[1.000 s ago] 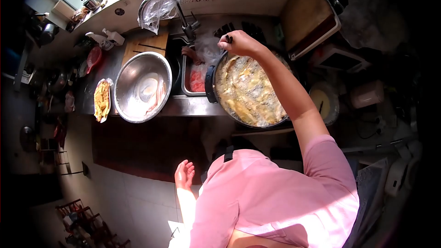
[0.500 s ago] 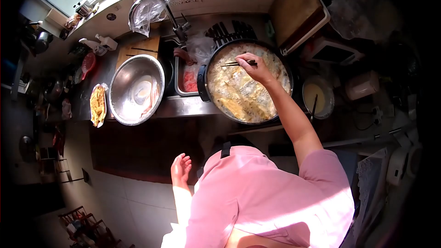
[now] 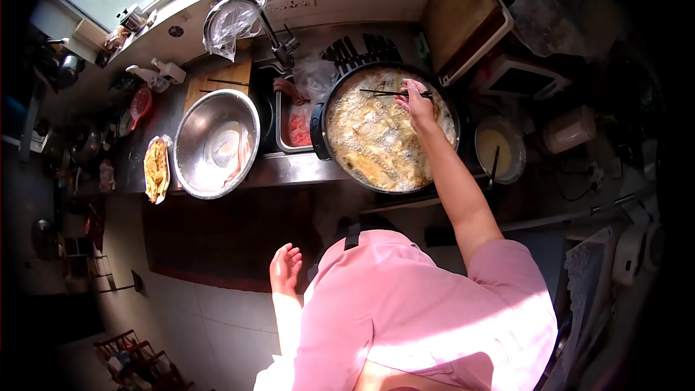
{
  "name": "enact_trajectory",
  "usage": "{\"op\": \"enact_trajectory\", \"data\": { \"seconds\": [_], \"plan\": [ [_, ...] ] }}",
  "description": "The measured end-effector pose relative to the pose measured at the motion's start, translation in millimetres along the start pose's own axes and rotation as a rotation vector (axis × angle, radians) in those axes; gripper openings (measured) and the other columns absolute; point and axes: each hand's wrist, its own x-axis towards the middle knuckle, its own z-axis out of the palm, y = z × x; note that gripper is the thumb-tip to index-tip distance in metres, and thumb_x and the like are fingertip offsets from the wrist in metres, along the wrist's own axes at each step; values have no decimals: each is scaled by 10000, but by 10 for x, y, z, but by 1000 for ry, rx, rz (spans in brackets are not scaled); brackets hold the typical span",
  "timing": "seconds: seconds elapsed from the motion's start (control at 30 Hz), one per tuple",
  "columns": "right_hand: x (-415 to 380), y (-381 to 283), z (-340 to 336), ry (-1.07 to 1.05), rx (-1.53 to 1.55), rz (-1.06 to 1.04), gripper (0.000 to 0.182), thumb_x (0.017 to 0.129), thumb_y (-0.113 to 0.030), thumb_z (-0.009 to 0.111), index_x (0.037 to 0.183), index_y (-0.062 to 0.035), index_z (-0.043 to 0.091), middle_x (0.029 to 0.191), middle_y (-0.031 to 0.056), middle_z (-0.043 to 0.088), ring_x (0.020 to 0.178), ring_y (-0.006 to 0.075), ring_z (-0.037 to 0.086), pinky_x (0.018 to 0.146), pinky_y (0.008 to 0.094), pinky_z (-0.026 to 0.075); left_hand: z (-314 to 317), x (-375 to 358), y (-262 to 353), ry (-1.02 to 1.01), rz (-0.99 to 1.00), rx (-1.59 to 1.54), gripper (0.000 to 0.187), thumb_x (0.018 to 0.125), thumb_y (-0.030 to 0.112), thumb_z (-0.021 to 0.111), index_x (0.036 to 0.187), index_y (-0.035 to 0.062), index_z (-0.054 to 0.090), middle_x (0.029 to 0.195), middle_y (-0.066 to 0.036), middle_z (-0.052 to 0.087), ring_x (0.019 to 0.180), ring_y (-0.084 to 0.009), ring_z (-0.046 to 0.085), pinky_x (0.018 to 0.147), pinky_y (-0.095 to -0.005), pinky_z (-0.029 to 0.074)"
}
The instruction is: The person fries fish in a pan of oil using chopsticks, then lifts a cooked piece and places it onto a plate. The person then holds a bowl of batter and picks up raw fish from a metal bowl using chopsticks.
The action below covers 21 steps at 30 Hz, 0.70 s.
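Presently, the right hand (image 3: 418, 103) is raised over the far half of a wide, dark-rimmed pan (image 3: 318, 132), the forearm crossing the pan's near right edge. Its fingers are closed together, pinching a pair of dark chopsticks (image 3: 382, 92) near the thicker ends. Relative to the fingers, the chopsticks lie nearly level: the long part extends leftward over the pan, and a short end shows to the right of the grip. The two sticks run close together. Whether the tips touch the contents cannot be determined from this angle.

Golden-brown food pieces (image 3: 376, 137) fill the pan, among pale bubbles; they lie below the fingers and spread toward the near left rim. No piece is seen between the chopsticks.

The left hand (image 3: 287, 268) is apart from the counter, palm up, its fingers loosely curled and holding nothing visible. It is just beside the pink shirt (image 3: 434, 297).

Left of the pan, a sink (image 3: 293, 149) contains clear plastic and reddish pieces. Further left, a steel bowl (image 3: 190, 130) is tilted toward the viewer, a pale pinkish strip (image 3: 244, 156) against its inner right wall. Right of the pan, a bowl of pale liquid (image 3: 498, 146) has a dark utensil standing in it.
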Motion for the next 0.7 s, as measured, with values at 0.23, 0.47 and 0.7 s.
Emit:
{"op": "enact_trajectory", "data": {
  "seconds": [0.23,0.47,0.7],
  "plan": [
    [320,237,151,129,213,89,274,859,-279,445,1031,-69,477,890,91,458,703,217,558,608,277,477,-15,-48,-30,-5,0,5,216,836,223,468,965,59,522,814,-67,567,686,-146,534,576,-246,437],
    [494,305,-81,67,267,282,281,865,-249,434,1039,-28,458,898,153,484,781,306,567,671,346,510,-30,-118,-66,22,-2,4,217,838,227,468,971,63,523,818,-64,568,697,-144,535,588,-249,439],
    [433,362,-10,12,180,298,296,857,-273,452,1015,-24,478,910,178,534,757,287,582,646,323,495,51,-160,-59,8,-8,9,213,840,221,467,972,63,520,816,-65,568,699,-144,535,591,-248,438]
  ]
}}
